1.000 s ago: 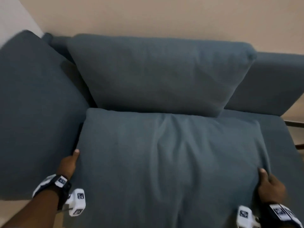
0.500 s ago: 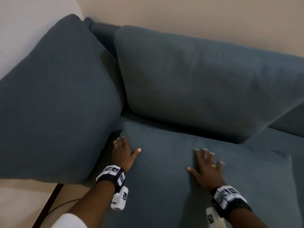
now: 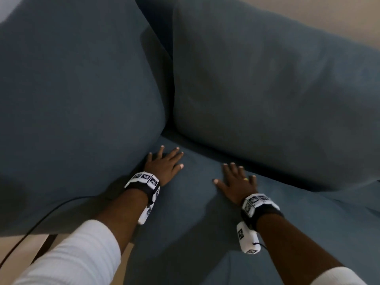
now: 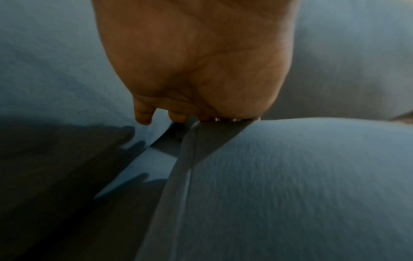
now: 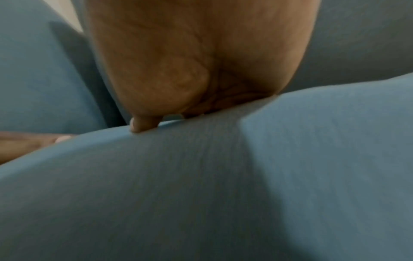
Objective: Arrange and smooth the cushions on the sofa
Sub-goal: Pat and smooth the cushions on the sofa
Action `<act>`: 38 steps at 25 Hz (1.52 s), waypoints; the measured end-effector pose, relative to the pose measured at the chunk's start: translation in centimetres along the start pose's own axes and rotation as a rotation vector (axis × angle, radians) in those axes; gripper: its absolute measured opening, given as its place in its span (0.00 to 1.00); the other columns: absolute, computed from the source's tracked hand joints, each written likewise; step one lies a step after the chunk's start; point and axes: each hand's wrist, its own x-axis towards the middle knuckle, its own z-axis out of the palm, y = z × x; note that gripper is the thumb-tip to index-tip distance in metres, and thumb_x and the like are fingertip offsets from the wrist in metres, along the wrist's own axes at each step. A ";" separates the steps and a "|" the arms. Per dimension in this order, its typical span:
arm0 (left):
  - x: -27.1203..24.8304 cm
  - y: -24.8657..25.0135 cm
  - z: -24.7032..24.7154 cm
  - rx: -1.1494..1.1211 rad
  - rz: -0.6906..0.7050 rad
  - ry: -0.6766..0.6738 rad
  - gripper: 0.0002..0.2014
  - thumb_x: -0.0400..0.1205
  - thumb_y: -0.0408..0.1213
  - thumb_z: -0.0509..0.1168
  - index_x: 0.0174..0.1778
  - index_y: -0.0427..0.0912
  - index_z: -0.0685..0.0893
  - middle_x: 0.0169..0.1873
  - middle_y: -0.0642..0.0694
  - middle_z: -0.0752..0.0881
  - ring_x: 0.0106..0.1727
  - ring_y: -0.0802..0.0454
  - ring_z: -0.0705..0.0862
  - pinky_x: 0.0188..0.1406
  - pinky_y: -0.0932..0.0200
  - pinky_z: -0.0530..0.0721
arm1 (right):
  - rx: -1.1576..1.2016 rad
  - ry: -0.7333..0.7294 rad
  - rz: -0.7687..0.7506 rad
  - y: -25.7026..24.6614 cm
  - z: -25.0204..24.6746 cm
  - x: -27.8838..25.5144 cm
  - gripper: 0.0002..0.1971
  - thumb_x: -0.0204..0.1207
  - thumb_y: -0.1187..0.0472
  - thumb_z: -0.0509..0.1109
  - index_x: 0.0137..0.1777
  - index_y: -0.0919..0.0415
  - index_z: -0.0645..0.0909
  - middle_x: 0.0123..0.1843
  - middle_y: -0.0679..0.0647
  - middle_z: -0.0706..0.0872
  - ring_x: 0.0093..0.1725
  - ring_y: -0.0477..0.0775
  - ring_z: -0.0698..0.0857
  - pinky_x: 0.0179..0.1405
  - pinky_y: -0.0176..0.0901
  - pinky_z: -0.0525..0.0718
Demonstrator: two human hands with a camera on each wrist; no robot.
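Note:
A blue-grey seat cushion [image 3: 195, 233] fills the lower middle of the head view. My left hand [image 3: 164, 163] lies flat on its far left corner, fingers spread, beside the big side cushion [image 3: 72, 99]. My right hand [image 3: 236, 182] presses flat on the same seat cushion just in front of the back cushion [image 3: 267, 89]. In the left wrist view the left hand [image 4: 196, 70] rests on the seat cushion's seam edge [image 4: 190, 159]. In the right wrist view the right hand [image 5: 201, 61] lies palm down on the cushion fabric [image 5: 201, 194].
A black cable [image 3: 37, 223] runs along the floor at the lower left under the side cushion. The beige wall [image 3: 329, 15] stands behind the sofa at the upper right. More sofa seat [image 3: 359, 202] stretches to the right.
Both hands left the seat cushion's front corners, where they held it, and slid flat up its top toward the back left corner. My head has come closer and turned left.

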 end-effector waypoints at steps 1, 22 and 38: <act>0.4 0.0 -0.8 0.003 -0.023 0.042 0.29 0.89 0.61 0.46 0.88 0.63 0.50 0.90 0.56 0.44 0.90 0.46 0.43 0.83 0.25 0.49 | 0.023 -0.039 0.057 0.6 -0.9 0.2 0.45 0.80 0.24 0.50 0.90 0.45 0.42 0.92 0.50 0.39 0.90 0.61 0.44 0.85 0.73 0.50; -2.3 3.6 0.4 -0.141 0.017 0.040 0.31 0.91 0.56 0.41 0.89 0.46 0.53 0.90 0.48 0.53 0.90 0.51 0.49 0.85 0.41 0.53 | 0.005 0.098 -0.440 -7.0 -1.1 0.5 0.35 0.88 0.37 0.49 0.90 0.55 0.54 0.91 0.53 0.54 0.90 0.57 0.53 0.86 0.65 0.56; -1.7 14.1 -1.2 -0.091 0.108 0.025 0.38 0.88 0.61 0.49 0.90 0.47 0.47 0.90 0.50 0.46 0.90 0.47 0.44 0.85 0.33 0.47 | 0.210 0.305 -0.269 6.2 -0.1 -2.3 0.40 0.81 0.31 0.45 0.89 0.53 0.57 0.91 0.52 0.56 0.90 0.54 0.54 0.86 0.57 0.58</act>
